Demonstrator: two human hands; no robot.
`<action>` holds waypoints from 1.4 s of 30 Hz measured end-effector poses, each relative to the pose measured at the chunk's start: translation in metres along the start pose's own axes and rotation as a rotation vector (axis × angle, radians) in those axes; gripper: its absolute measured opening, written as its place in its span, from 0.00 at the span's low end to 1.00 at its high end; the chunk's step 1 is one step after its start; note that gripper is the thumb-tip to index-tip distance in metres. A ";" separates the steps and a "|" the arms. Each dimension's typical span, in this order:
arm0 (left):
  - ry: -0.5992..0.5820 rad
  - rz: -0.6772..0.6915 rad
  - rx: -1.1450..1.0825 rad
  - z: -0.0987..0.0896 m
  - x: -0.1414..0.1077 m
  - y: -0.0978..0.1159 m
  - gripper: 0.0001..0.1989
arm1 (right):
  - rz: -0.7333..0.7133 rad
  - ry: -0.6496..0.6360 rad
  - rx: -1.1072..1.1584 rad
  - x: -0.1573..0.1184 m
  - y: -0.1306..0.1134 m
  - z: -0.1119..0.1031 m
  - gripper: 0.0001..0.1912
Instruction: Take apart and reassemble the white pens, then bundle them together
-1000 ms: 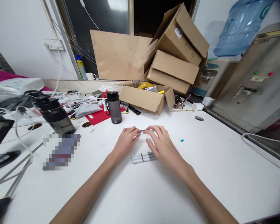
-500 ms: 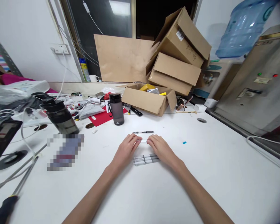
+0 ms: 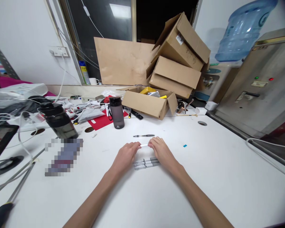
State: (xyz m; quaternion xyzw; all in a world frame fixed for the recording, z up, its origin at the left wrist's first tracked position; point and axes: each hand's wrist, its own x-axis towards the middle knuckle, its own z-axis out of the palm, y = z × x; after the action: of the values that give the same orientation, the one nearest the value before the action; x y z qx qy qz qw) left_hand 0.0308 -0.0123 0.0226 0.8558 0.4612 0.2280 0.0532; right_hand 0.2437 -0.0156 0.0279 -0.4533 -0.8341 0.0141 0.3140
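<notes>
A thin white stick-like object (image 3: 144,145), maybe a pen, lies level between my hands. My left hand (image 3: 127,155) pinches its left end and my right hand (image 3: 161,154) pinches its right end. Just beyond them a black and clear pen (image 3: 143,136) lies on the white table (image 3: 142,196). Nearer to me, between my wrists, several grey and clear pens (image 3: 146,163) lie side by side, their right ends close to my right hand.
Behind stand a dark bottle (image 3: 117,113), a tilted black bottle (image 3: 59,121) and an open cardboard box (image 3: 146,103). Cables and clutter fill the left back. A blue scrap (image 3: 185,146) lies to the right, a screwdriver (image 3: 2,213) at the near left.
The camera view has shifted slightly. Both hands still hold the white object, and more of its middle shows between them. The fingers have changed pose a little.
</notes>
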 end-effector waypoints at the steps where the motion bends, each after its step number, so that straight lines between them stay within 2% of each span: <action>1: -0.003 0.002 -0.008 -0.001 -0.001 0.000 0.13 | 0.003 0.002 0.042 -0.001 -0.001 -0.002 0.12; 5: 0.010 0.011 -0.063 -0.005 -0.006 0.004 0.14 | 0.074 0.015 0.241 -0.006 -0.006 -0.009 0.04; 10: 0.019 0.033 -0.078 -0.004 -0.008 0.004 0.14 | 0.226 -0.075 0.506 -0.008 -0.009 -0.011 0.10; 14: 0.020 0.018 -0.076 -0.003 -0.010 0.002 0.14 | 0.216 0.000 0.613 -0.007 -0.009 -0.009 0.07; 17: 0.007 0.013 -0.081 -0.004 -0.011 0.002 0.14 | 0.275 -0.030 0.678 -0.007 -0.009 -0.010 0.09; 22: 0.012 -0.002 -0.121 -0.006 -0.012 0.003 0.14 | 0.249 -0.010 0.703 -0.006 -0.009 -0.013 0.08; 26: 0.009 0.000 -0.128 -0.006 -0.012 0.002 0.15 | 0.319 -0.038 0.780 -0.006 -0.007 -0.011 0.11; 31: 0.002 -0.014 -0.136 -0.005 -0.012 0.001 0.15 | 0.253 0.030 0.774 -0.006 -0.006 -0.010 0.09; 36: -0.007 -0.009 -0.129 -0.007 -0.011 0.003 0.14 | 0.344 -0.025 0.830 -0.007 -0.005 -0.008 0.12; 42: -0.034 -0.007 -0.161 -0.007 -0.012 0.002 0.17 | 0.297 0.044 0.783 -0.007 -0.003 -0.005 0.09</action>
State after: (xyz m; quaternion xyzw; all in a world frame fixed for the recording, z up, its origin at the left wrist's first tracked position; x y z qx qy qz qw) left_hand 0.0233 -0.0244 0.0253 0.8510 0.4432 0.2496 0.1305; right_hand 0.2471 -0.0235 0.0294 -0.4152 -0.6844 0.3656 0.4749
